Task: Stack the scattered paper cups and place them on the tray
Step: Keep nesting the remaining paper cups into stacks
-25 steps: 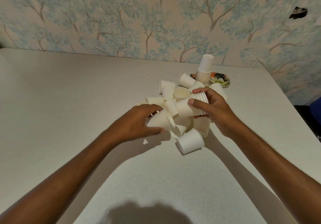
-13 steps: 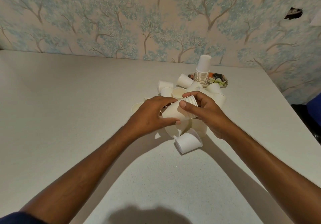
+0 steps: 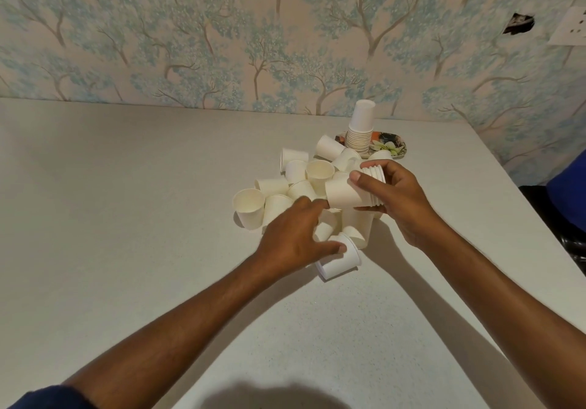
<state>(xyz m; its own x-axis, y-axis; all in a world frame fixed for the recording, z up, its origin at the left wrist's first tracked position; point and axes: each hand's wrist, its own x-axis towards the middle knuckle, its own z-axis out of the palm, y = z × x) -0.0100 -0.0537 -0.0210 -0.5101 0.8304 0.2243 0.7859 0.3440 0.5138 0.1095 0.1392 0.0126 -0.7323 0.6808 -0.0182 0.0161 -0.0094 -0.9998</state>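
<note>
Partly done: one stack on the tray, many cups left to gather
A finished stack [image 3: 360, 129] stands on the tray [image 3: 396, 147] at one o'clock from the loose cups [image 3: 285, 186]; the right hand [image 3: 399, 199] grips a short nested stack [image 3: 352, 194] above them, and the left hand [image 3: 295, 237] reaches in with fingers spread, thumb touching a tipped cup [image 3: 341, 259] at six o'clock

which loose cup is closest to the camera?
The cup on its side at the pile's near edge, right by the left hand's thumb. Every other loose cup lies farther back, toward the tray.
</note>
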